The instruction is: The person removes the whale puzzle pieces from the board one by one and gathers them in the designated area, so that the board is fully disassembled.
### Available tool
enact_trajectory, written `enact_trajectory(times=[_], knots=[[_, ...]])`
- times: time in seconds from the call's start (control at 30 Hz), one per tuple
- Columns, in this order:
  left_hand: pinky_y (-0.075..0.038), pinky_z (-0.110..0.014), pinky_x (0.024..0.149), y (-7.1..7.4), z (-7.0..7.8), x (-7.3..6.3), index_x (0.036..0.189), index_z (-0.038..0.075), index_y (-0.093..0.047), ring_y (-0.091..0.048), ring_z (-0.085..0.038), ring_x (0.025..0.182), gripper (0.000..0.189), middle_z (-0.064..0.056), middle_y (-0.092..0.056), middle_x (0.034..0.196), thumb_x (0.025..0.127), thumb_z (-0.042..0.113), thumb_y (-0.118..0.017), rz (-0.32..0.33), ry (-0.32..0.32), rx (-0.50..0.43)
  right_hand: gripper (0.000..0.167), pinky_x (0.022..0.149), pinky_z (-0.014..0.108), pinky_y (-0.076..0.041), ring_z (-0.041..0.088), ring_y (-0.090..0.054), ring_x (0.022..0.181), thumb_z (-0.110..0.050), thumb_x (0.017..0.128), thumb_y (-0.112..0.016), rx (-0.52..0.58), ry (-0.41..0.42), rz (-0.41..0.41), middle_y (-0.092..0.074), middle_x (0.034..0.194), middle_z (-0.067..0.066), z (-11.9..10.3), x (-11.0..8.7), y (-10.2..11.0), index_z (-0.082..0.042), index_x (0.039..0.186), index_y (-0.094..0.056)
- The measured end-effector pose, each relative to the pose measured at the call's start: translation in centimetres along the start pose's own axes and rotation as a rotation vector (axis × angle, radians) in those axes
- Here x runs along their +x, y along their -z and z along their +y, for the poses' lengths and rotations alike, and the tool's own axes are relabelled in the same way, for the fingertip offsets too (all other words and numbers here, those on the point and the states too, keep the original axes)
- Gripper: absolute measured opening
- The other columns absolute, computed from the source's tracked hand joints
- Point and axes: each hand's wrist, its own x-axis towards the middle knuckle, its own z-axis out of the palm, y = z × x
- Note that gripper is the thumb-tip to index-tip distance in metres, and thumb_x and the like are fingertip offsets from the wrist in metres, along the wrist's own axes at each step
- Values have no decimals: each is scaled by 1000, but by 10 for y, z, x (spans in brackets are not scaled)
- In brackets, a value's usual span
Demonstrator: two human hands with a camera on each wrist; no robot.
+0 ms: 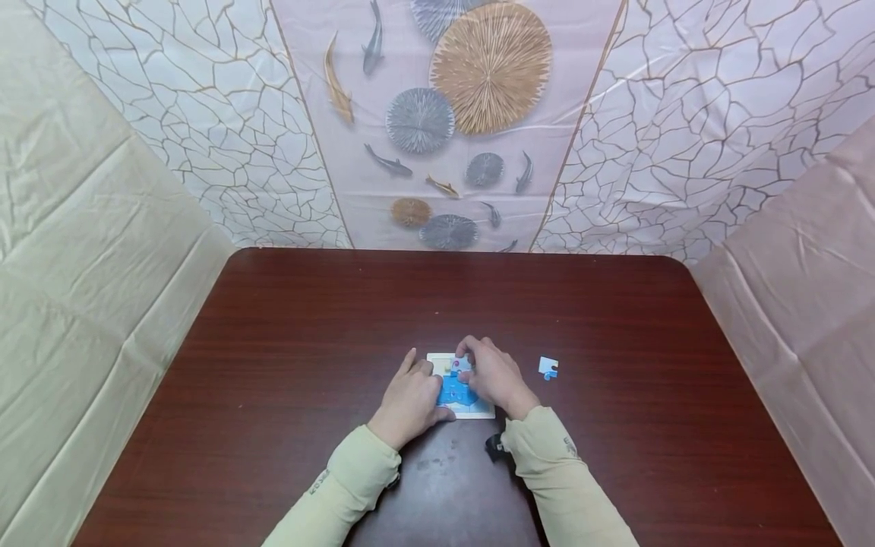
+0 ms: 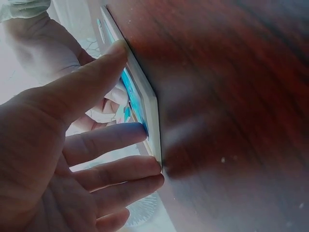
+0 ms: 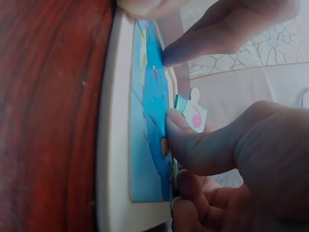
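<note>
Puzzle tray (image 1: 487, 411) taken as landmark; it lies flat on the dark wooden table (image 1: 307, 319), toward the table's near edge.

Nearest the wearer, the left hand (image 1: 410, 399) rests against the tray's left edge. The left wrist view shows its fingers (image 2: 108, 137) straight, tips touching the white rim and steadying it, gripping nothing.

Over the tray's far right part, the right hand (image 1: 494, 374) works a puzzle piece (image 3: 193, 110). The right wrist view shows this piece, white with a pink swirl, held between the fingers and standing off the blue picture, not yet seated; the thumb (image 3: 193, 145) presses on the picture.

Right of the tray and apart from it lies a loose piece (image 1: 548, 368), untouched.

Judgement: largely assembled; the blue picture fills most of the frame. At least the held piece and the loose one remain.

Only the right wrist view shows the held piece; only the head view shows the loose one. Beyond the table hangs a fish-patterned cloth (image 1: 437, 137).
</note>
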Motion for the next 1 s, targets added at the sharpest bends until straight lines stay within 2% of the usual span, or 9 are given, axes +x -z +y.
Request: enact_trajectory(times=[0.43, 0.77, 0.9, 1.0], knots=[[-29, -47, 115, 2, 0, 0, 66, 14, -63, -60, -22, 96, 44, -3, -57, 79, 70, 53, -81, 7, 5, -12, 30, 62, 33, -44, 18, -52, 72, -11, 83, -76, 21, 40, 69, -49, 95, -1, -1, -5, -3, -24, 103, -59], [-30, -47, 114, 1, 1, -1, 70, 13, -67, -60, -21, 97, 43, -2, -57, 79, 70, 54, -81, 8, 6, -12, 25, 69, 35, -49, 15, -54, 79, -11, 82, -77, 65, 40, 132, -56, 92, -7, 2, -10, -3, -25, 99, -67], [-31, -47, 114, 1, 1, -1, 71, 13, -68, -60, -21, 96, 43, -2, -56, 78, 69, 54, -81, 17, -1, -5, 21, 66, 33, -49, 12, -56, 77, -8, 84, -75, 112, 63, 172, -58, 88, -11, 5, -12, -1, -27, 94, -71], [-31, -47, 113, 1, 1, 0, 71, 14, -68, -60, -21, 96, 43, -2, -56, 78, 69, 54, -81, 15, -2, -6, 19, 61, 30, -49, 11, -57, 73, -8, 85, -73, 202, 73, 188, -60, 85, -10, 9, -13, 2, -24, 96, -72]])
